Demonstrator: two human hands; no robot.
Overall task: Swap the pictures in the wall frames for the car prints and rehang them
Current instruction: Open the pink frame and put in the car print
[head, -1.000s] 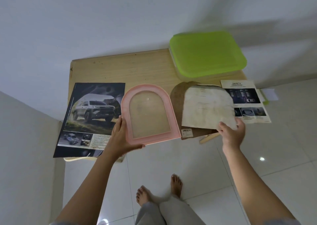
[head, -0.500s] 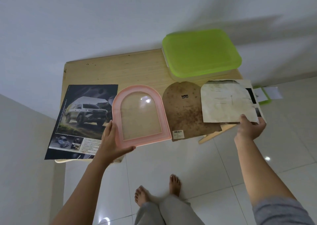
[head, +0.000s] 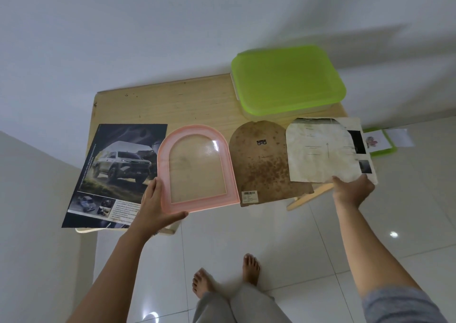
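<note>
1. We are holding the frame [head: 163, 165] by its near-left corner in the left grip [head: 158, 206]. The fingers are lying along the side rail and the thumb is curling round the near edge. The frame is lying flat on the tabletop [head: 172, 100], its arch pointing away from us.
2. The right grip [head: 352, 189] is pinching the near edge of the old sheet [head: 320, 150], which is resting at the tabletop's right end, just beside the backing board [head: 261, 165].
3. The car print [head: 116, 172] is lying just left of the left grip, its right edge passing under the frame's left rail. Its long axis is running near to far, leaning slightly right. The picture's top is pointing away from us, the same way as the arch.
4. We are judging the left grip the nearer to the print. The right is well apart from it, beyond frame and board.
</note>
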